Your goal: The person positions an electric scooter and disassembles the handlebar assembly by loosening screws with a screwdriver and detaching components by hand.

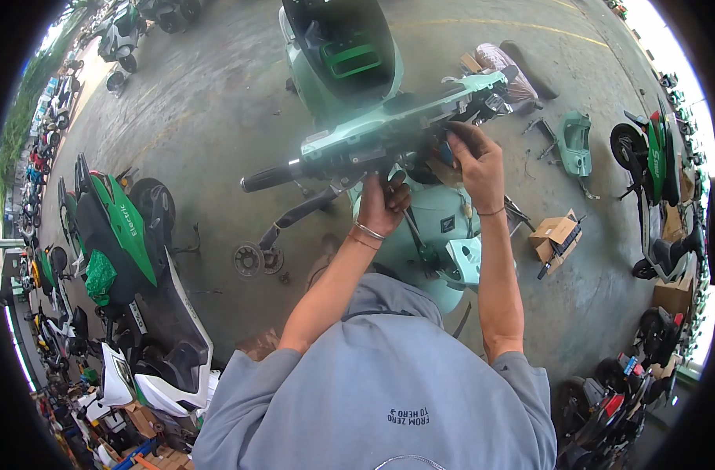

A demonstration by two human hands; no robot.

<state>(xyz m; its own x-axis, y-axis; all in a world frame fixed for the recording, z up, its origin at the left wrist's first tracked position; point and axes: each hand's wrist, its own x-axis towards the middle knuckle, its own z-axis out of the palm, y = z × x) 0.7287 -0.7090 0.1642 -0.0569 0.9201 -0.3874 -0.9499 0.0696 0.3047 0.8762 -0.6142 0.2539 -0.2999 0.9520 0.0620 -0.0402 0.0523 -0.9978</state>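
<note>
- The left hand (pixel 385 205) reaches up to the lower edge of the handlebar assembly (pixel 357 154), fingers curled in and narrow; I cannot tell what, if anything, they grip there
- The right hand (pixel 473 157) is at the assembly's right half, thumb and fingers drawn close together among dark fittings — whether a small part sits between the fingertips, I cannot tell
- The two hands probably work apart like this so that one can steady the underside while the other deals with finer parts
- The handlebar assembly sits across the space ahead of the person, above the rounded mint-green panel (pixel 420 211), its left end lower in view than its right
- It has a long, pale mint-green cover (pixel 334 141) along its far edge, hazy towards the middle, and a black grip (pixel 270 178) jutting out at the left end; dark fittings crowd the right end, likely left exposed to give access
- On the floor (pixel 216 117), right of the assembly, lie a mint-green shell (pixel 575 149) and an open cardboard box (pixel 553 240) — near enough, it seems, to be within a few steps' reach
</note>
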